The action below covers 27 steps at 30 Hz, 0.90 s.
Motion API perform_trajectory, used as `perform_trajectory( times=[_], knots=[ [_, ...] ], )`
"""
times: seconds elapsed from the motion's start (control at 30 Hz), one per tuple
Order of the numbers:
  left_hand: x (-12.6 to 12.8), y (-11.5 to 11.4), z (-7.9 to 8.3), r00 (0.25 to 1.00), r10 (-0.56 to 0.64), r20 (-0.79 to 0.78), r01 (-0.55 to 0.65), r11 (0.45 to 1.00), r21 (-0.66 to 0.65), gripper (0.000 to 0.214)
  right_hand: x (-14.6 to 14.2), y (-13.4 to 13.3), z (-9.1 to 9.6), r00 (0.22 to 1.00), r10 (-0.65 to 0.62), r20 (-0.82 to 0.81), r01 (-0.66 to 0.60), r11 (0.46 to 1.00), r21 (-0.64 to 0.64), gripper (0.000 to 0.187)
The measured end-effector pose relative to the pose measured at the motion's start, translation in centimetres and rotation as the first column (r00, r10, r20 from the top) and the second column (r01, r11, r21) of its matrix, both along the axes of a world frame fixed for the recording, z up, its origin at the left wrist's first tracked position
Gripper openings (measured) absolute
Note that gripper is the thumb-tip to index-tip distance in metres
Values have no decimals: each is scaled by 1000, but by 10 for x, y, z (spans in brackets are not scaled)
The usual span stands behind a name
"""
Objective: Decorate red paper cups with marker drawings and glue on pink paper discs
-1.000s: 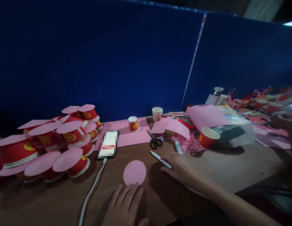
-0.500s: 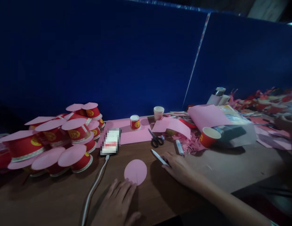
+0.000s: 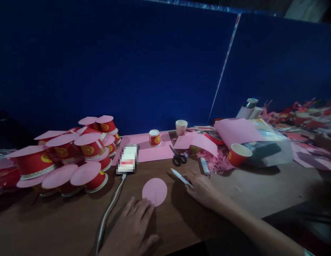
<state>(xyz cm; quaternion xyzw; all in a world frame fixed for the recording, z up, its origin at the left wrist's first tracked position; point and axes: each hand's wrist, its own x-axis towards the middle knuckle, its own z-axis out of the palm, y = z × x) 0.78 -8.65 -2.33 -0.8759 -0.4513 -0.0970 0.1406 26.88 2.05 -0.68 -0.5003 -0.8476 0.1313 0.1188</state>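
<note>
My left hand rests on the brown table with its fingers spread. Its fingertips touch the lower edge of a pink paper circle. A thin dark line runs from near the circle's middle toward that edge; whether it is a cut or a drawn line I cannot tell. In my right hand, lying on the table to the right of the circle, is a slim white pen. Its pointed end faces up and left, toward black-handled scissors.
Red cups topped with pink paper discs are stacked at left. A phone with a white cable lies beside them. Behind are an upside-down red cup and a white cup. Pink shreds and a red cup sit right.
The whole view has shifted slightly. Both hands stay in nearly the same places, and more of the dark line on the pink circle shows.
</note>
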Motion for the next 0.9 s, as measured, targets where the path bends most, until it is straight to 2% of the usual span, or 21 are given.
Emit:
perform_trajectory(
  times=[0.13, 0.27, 0.5, 0.77, 0.9],
  knots=[
    [-3, 3, -1, 999, 19, 26, -18, 999, -42, 56, -1, 1, 2, 1000, 13, 21, -13, 1000, 15, 24],
    [-7, 9, 0, 999, 38, 11, -37, 997, -69, 55, -2, 1, 11, 995, -17, 99, 16, 1000, 10, 28],
    [1, 17, 7, 997, -72, -38, 75, 994, 82, 57, 4, 2, 22, 988, -67, 139, 64, 998, 28, 24],
    [11, 25, -2, 998, -66, -14, 66, 998, 3, 58, 14, 2, 26, 990, -79, 117, 78, 997, 16, 20],
    [8, 27, -2, 997, -73, 17, 73, 997, 0, 56, 22, 14, 22, 991, -97, 91, 90, 993, 75, 22]
  ],
)
